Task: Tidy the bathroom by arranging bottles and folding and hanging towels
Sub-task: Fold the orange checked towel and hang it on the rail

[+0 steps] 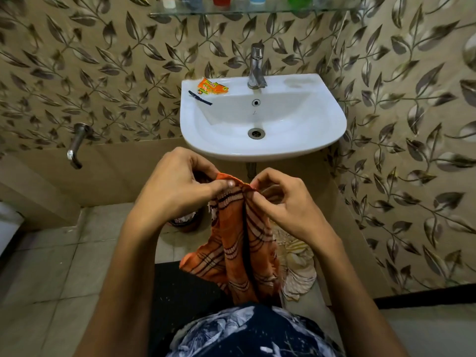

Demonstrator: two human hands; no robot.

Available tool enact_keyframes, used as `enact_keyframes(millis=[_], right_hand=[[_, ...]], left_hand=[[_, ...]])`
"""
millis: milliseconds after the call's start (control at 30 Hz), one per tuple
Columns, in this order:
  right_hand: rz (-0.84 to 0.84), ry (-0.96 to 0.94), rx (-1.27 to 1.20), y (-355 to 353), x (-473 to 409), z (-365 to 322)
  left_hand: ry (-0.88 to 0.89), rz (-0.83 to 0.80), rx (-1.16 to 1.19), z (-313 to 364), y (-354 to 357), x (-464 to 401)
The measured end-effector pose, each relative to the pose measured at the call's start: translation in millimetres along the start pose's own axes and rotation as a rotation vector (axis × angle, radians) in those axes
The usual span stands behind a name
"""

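Room: leaf-patterned wall tiles (77, 73) run behind everything, with pale floor tiles (51, 266) below, seen from the head camera looking down.
Far left: 1 metal wall tap (77, 145) sticks out low on the wall, well apart from the hands.
Left hand: left hand (175, 186) is clenched on the upper edge of the orange towel (239, 243), thumb pressed over the cloth against the curled fingers, wrist angled inward.
Towel: orange with dark stripes, it hangs bunched between the 2 hands in front of the body, below the sink's front rim and not touching it.
Centre: white sink (329, 119) with 1 chrome tap (256, 67); orange sachets (212, 86) and a dark strip (199, 97) lie on its left rim.
Above: glass shelf (244, 11) carries bottles (221, 1), only their bases in view.
Right hand: right hand (283, 202) pinches the same top edge just beside the left, thumb and forefinger closed on the cloth, other fingers loosely curled.
Floor, right: 1 pale cloth (298, 269) lies crumpled behind the towel.
Risk: both grips sit close together on 1 short stretch of edge, so the towel will likely stay bunched and fold crooked unless the hands find the corners.
Risk 2: a slipped pinch would probably drop the towel onto the floor cloth.
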State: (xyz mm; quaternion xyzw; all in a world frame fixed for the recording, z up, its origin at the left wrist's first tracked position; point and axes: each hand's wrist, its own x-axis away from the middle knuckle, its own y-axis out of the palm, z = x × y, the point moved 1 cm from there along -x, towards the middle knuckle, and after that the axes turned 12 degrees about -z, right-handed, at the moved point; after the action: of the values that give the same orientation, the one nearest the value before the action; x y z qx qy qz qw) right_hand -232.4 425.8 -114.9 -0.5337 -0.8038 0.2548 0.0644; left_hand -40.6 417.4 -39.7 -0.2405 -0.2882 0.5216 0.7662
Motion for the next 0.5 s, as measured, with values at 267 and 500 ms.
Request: enact_keyframes(millis=[267, 500], right_hand=[[-0.144, 0.146, 0.087, -1, 5, 7], [-0.279, 0.156, 0.037, 11, 8, 9]], left_hand=[[-0.055, 0.126, 0.017, 0, -10, 5], [-0.06, 0.118, 0.097, -3, -17, 13]])
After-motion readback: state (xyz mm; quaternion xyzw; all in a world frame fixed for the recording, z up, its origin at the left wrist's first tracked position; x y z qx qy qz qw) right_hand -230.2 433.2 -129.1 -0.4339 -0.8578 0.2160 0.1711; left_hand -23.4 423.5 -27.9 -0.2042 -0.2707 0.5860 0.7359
